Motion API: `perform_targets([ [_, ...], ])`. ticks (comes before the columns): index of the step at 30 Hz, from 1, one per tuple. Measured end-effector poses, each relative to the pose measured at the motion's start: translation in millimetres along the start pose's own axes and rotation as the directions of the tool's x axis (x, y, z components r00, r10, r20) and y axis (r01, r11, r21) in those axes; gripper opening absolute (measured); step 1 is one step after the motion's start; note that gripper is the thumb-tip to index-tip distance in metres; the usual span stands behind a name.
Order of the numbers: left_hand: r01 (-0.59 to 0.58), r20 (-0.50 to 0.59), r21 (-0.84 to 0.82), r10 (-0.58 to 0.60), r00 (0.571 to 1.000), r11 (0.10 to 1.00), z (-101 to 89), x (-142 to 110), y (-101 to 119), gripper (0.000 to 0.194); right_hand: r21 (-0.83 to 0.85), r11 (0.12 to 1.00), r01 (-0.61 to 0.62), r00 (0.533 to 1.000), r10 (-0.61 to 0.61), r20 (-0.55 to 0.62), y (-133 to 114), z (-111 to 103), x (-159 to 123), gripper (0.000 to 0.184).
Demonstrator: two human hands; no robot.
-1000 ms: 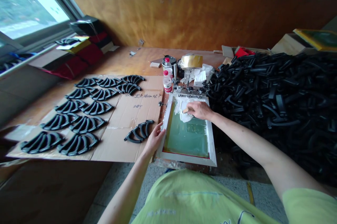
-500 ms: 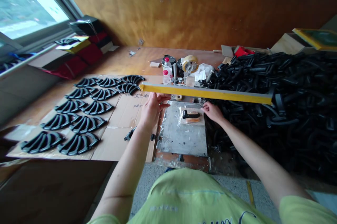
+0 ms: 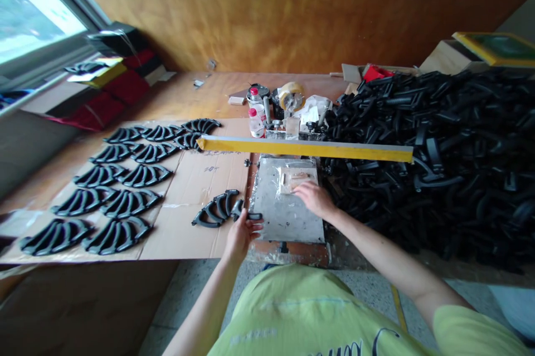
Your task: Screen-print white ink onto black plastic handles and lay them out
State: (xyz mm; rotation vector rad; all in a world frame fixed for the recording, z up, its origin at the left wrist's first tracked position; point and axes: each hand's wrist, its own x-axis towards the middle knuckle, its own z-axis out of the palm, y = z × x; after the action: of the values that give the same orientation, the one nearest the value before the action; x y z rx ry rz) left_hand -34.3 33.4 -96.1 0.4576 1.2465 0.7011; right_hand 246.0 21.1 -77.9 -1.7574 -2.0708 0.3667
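My left hand (image 3: 239, 236) is closed on a black curved handle (image 3: 254, 215), gripping it just above the left edge of the metal plate (image 3: 284, 211). Right beside it on the cardboard (image 3: 184, 222), a fan of similar black handles (image 3: 215, 210) is laid out. My right hand (image 3: 314, 199) reaches over the plate, fingers loosely stretched out, with nothing visible in them. Its fingertips are at the lower edge of a small tan holder (image 3: 296, 180) on the plate. Above both hands, a yellow-edged bar (image 3: 309, 148) spans the fixture.
Rows of fanned black handles (image 3: 136, 175) cover the left cardboard. To the right rises a large heap of loose black handles (image 3: 418, 122). Behind the bar stand red-capped bottles (image 3: 256, 122) and a tape roll (image 3: 291, 96). Boxes (image 3: 121, 77) sit by the window.
The black handle has left the tan holder and is now in my left hand, which moved toward me. My right hand moved left from the plate's edge to the holder.
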Motion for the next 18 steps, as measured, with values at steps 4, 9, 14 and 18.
perform_targets([
  [4, 0.015, -0.455, 0.199, 0.079, 0.887, 0.98, -103.8, 20, 13, 0.045, -0.226, 0.795, -0.563, 0.801, 0.592, 0.086, 87, -9, 3, 0.024],
  [9, 0.201, -0.566, 0.348, 0.035, 0.823, 0.916, -157.8, 37, 16, 0.046, -0.232, 0.687, -0.689, 0.656, 0.727, 0.205, 123, -10, 0, 0.027],
  [14, 0.264, -0.504, 0.531, 0.049, 0.862, 0.805, -154.4, 40, 34, 0.043, 0.055, 0.734, -0.677, 0.722, 0.676, -0.147, 100, -22, 5, 0.021],
  [18, 0.167, -0.387, 0.647, 0.132, 0.912, 0.744, -129.5, 43, 69, 0.04, 0.137, 0.97, -0.2, 0.95, 0.227, -0.213, 65, -13, 21, 0.014],
])
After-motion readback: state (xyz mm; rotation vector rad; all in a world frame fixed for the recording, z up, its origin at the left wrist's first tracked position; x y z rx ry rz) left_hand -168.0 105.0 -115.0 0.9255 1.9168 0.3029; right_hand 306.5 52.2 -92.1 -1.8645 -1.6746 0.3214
